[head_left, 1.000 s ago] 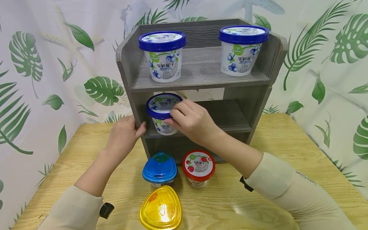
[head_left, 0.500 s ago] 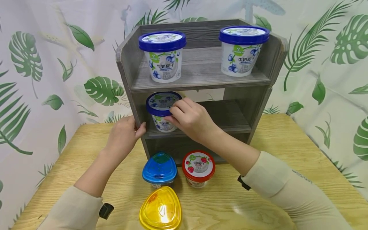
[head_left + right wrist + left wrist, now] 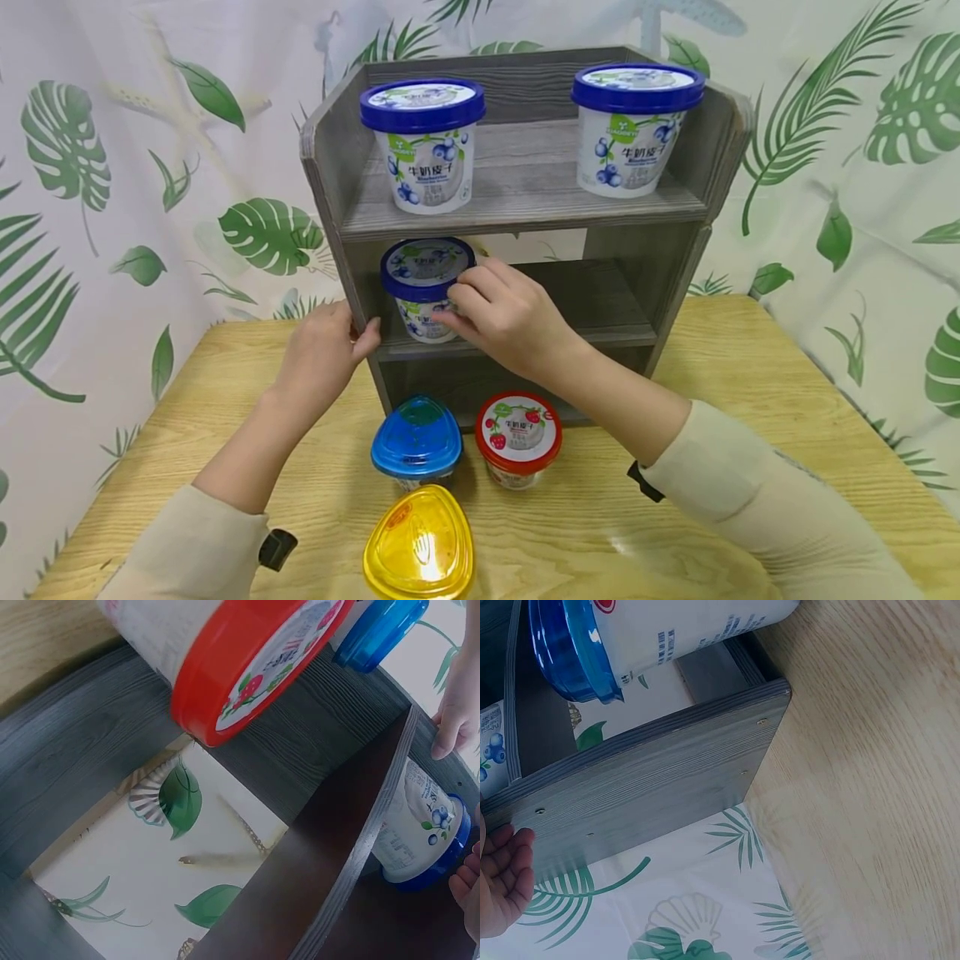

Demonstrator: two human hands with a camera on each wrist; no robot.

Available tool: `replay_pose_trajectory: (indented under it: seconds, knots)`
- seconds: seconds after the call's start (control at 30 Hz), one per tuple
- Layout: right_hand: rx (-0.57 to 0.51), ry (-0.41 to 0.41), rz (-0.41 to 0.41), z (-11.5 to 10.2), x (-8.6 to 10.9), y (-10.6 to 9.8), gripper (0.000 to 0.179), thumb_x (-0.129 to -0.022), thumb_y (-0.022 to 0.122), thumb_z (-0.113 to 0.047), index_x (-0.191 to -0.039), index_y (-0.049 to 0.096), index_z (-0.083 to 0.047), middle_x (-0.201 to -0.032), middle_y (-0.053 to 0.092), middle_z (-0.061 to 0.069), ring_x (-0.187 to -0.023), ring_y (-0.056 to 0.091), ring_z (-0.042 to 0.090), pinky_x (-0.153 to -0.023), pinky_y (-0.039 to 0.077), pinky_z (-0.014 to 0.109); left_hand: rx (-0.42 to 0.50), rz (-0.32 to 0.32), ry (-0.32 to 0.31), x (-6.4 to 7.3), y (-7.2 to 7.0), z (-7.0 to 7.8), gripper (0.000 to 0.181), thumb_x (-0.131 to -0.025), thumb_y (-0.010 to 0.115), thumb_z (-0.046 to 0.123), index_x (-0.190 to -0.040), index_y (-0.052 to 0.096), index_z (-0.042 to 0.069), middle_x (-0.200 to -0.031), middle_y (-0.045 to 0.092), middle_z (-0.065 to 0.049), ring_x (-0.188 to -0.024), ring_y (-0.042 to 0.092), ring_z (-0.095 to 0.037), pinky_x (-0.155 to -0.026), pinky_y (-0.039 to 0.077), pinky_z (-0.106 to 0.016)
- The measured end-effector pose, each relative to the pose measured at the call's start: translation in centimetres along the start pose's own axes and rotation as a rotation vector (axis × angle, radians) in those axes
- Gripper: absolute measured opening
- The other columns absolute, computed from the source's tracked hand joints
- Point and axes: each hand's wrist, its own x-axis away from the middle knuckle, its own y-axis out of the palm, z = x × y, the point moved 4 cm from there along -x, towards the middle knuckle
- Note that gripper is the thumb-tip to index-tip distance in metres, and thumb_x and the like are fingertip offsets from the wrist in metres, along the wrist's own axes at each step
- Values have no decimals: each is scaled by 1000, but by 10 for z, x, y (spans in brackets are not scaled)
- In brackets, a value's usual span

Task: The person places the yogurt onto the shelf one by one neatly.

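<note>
On the left of the middle shelf stands a white blueberry tub (image 3: pixel 427 271) with a dark blue lid. My right hand (image 3: pixel 502 312) holds its right side, fingers curled at the lid rim and thumb in front of the cup. The right wrist view shows the fingertips against the lid of that tub (image 3: pixel 431 832). My left hand (image 3: pixel 322 342) grips the left side panel of the grey wooden shelf unit (image 3: pixel 337 208), thumb on its front edge. In the left wrist view the curled fingers (image 3: pixel 514 859) lie along the panel's outer face.
Two more blueberry tubs, one left (image 3: pixel 423 150) and one right (image 3: pixel 637 133), stand on the top shelf. Before the unit, on the wooden table (image 3: pixel 247 400), are a blue-lidded container (image 3: pixel 416 442), a red-lidded strawberry tub (image 3: pixel 517 433) and a yellow-lidded container (image 3: pixel 420 542).
The blueberry tub on the middle shelf has slid slightly back into the shelf. My right hand has shifted a little to the right along it. My left hand has stayed on the panel.
</note>
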Motion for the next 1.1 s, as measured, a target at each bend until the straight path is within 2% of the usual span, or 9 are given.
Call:
replay_pose_trajectory:
  seconds: [0.2, 0.43, 0.63, 0.9, 1.1]
  knots:
    - [-59, -20, 27, -5, 2, -7, 24, -84, 71, -24, -79, 60, -3, -79, 61, 10, -73, 59, 24, -71, 53, 28, -2, -5, -6, 0, 1, 0, 19, -89, 60, 15, -85, 60, -3, -65, 57, -13, -61, 53, -28, -56, 45, -36]
    - [-64, -44, 43, -9, 6, -11, 27, -88, 66, -28, -78, 62, -3, -77, 61, 9, -71, 59, 22, -70, 53, 27, -10, -1, -2, 0, 0, 0, 19, -89, 60, 15, -85, 59, -3, -64, 57, -13, -60, 52, -29, -55, 45, -36]
    - [-54, -56, 14, -11, 7, -14, 29, -87, 67, -30, -78, 64, -3, -77, 62, 9, -73, 59, 21, -73, 53, 27, -21, 12, 15, 0, -2, 0, 19, -89, 60, 15, -86, 60, -4, -64, 57, -14, -59, 53, -29, -54, 46, -37]
    - [-81, -64, 14, -18, 13, -20, 33, -89, 63, -33, -78, 64, -3, -76, 62, 7, -72, 59, 20, -72, 53, 26, -15, -18, -11, -1, -3, 2, 20, -90, 59, 16, -87, 60, -3, -64, 57, -12, -60, 53, -28, -55, 45, -37]
    - [-94, -61, -14, -25, 19, -24, 30, -85, 69, -32, -79, 65, -4, -75, 64, 7, -72, 61, 20, -72, 54, 26, -1, -2, -3, -1, -2, 2, 19, -89, 59, 16, -88, 61, -3, -65, 58, -13, -60, 53, -28, -55, 46, -36]
